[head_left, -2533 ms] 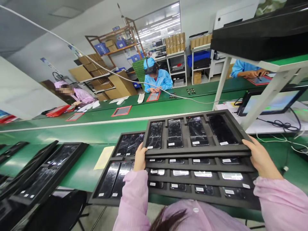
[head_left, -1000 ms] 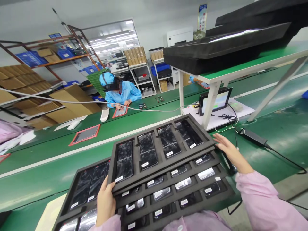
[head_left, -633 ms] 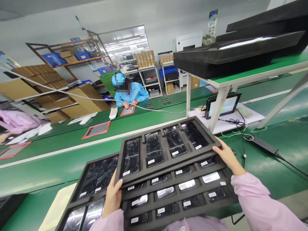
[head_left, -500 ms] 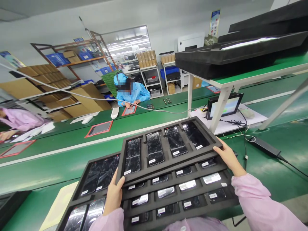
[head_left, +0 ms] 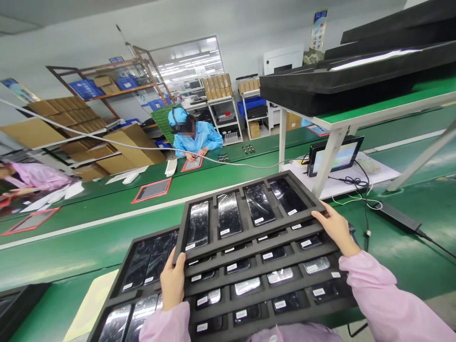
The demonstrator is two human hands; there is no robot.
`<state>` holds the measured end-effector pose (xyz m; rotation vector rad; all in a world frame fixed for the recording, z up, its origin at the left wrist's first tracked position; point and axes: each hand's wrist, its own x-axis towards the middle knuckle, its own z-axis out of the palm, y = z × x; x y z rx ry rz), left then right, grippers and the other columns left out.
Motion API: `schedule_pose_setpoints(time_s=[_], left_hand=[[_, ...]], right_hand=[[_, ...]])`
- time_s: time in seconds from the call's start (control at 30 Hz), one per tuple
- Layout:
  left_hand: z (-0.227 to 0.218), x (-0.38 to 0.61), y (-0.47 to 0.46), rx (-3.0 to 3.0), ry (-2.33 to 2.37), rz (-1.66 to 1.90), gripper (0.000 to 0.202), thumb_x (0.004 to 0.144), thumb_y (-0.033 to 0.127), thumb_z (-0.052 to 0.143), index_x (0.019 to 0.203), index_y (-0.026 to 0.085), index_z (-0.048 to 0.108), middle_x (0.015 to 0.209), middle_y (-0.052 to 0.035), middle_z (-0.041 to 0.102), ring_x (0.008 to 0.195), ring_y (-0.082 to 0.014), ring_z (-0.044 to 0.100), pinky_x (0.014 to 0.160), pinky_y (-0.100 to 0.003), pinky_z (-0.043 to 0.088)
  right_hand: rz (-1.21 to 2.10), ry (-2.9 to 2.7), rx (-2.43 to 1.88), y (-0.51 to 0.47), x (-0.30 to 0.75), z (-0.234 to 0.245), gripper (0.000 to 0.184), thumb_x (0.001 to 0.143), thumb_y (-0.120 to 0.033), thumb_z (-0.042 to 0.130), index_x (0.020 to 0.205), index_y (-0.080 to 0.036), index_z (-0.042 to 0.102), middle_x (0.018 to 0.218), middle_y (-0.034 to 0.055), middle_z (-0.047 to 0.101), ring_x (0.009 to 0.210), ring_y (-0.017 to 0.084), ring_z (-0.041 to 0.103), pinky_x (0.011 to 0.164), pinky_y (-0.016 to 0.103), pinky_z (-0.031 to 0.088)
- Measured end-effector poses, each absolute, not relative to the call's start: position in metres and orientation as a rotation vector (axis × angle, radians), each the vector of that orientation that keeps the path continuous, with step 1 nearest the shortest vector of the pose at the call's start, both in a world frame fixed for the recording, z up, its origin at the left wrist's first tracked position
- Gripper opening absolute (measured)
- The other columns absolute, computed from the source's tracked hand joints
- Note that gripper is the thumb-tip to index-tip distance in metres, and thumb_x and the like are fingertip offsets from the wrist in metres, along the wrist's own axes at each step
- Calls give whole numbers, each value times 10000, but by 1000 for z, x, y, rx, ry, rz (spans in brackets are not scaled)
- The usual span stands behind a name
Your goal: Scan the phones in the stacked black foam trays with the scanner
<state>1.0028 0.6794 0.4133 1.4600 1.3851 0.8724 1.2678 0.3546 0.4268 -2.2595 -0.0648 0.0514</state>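
A black foam tray (head_left: 213, 212) is gripped at its two ends by my left hand (head_left: 172, 281) and my right hand (head_left: 335, 228). Each thumb lies on the rim and the other fingers are hidden at the sides. Dark phone screens (head_left: 229, 213) with small white labels lie in its slots, side by side in one row. Beneath it, stepped toward my body, are further foam trays (head_left: 254, 300) with similar screens. Left of these, partly behind my left arm, another black tray (head_left: 123, 294) holds more screens in two rows.
Across the green conveyor (head_left: 107, 228) a co-worker in blue (head_left: 194, 135) handles a red-framed panel. Another person in pink (head_left: 39, 175) sits far left. A monitor (head_left: 337, 154) stands under a raised shelf (head_left: 384, 111) bearing black trays. A power adapter (head_left: 399, 218) and cables lie right.
The held tray has tilted and shifted slightly toward the far side, showing more of the trays beneath. Red-framed panels on the conveyor have shifted a little to the right.
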Motion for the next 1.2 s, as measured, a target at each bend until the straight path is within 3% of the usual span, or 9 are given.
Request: schedule_pose_setpoints(time_s=[0.4, 0.6, 0.7, 0.8, 0.87, 0.93, 1.03, 1.1, 1.2], left_hand=[[401, 1002, 682, 1326, 1355, 949, 608, 553, 390, 584, 1101, 129, 608, 989, -91, 640, 924, -246, 575, 871, -369, 450], [413, 1007, 699, 1742, 1613, 616, 486, 618, 328, 525, 1056, 147, 633, 788, -86, 624, 832, -282, 558, 836, -431, 416], [415, 1009, 702, 1825, 1671, 523, 498, 648, 345, 508, 1080, 129, 628, 735, -86, 602, 783, -282, 550, 758, -400, 421], [415, 1011, 698, 1742, 1631, 589, 472, 645, 322, 476, 1045, 128, 634, 725, -71, 600, 765, -259, 552, 706, -353, 418], [416, 1012, 694, 1693, 1625, 635, 443, 635, 305, 471, 1007, 137, 642, 696, -57, 600, 753, -248, 550, 691, -334, 415], [418, 1013, 692, 1678, 1635, 666, 428, 626, 291, 476, 987, 136, 647, 687, -51, 605, 744, -240, 548, 692, -325, 414], [421, 1015, 691, 1677, 1633, 697, 405, 616, 267, 485, 956, 130, 655, 689, -53, 617, 731, -236, 552, 687, -321, 421], [421, 1015, 692, 1691, 1628, 723, 374, 608, 258, 496, 918, 134, 663, 663, -53, 615, 705, -234, 552, 669, -321, 425], [418, 1015, 695, 1707, 1603, 760, 333, 597, 250, 508, 870, 143, 666, 644, -53, 614, 672, -225, 549, 656, -320, 429]], right_hand=[[52, -27, -2221, 351, 1261, 423, 824, 493, -637, 428, 1153, -185, 623, 731, 56, 596, 706, 258, 551, 830, 411, 442], [-10, -49, -2126, 351, 1264, 413, 748, 493, -611, 490, 1110, -215, 641, 778, 48, 621, 719, 255, 563, 826, 419, 457], [13, -106, -2020, 345, 1268, 401, 714, 512, -607, 532, 1096, -208, 628, 842, 58, 639, 781, 262, 583, 843, 424, 458], [6, -103, -1932, 329, 1272, 383, 751, 593, -669, 442, 1142, -171, 562, 1035, 103, 619, 905, 252, 590, 849, 384, 474], [-74, 38, -1968, 313, 1276, 370, 808, 646, -680, 330, 1209, -119, 476, 1182, 157, 545, 1049, 262, 542, 908, 388, 447], [-129, 221, -2057, 296, 1279, 356, 828, 627, -654, 364, 1206, -68, 438, 1236, 226, 483, 1170, 324, 445, 993, 466, 359], [-14, 370, -2191, 273, 1283, 338, 697, 504, -545, 572, 1033, -94, 518, 1112, 258, 539, 1147, 422, 424, 970, 564, 323], [134, 379, -2233, 265, 1286, 331, 504, 472, -466, 635, 858, -158, 534, 895, 184, 607, 994, 415, 526, 883, 551, 393], [285, 348, -2244, 261, 1291, 327, 299, 509, -396, 634, 667, -220, 452, 592, 54, 539, 765, 352, 584, 798, 507, 432]])
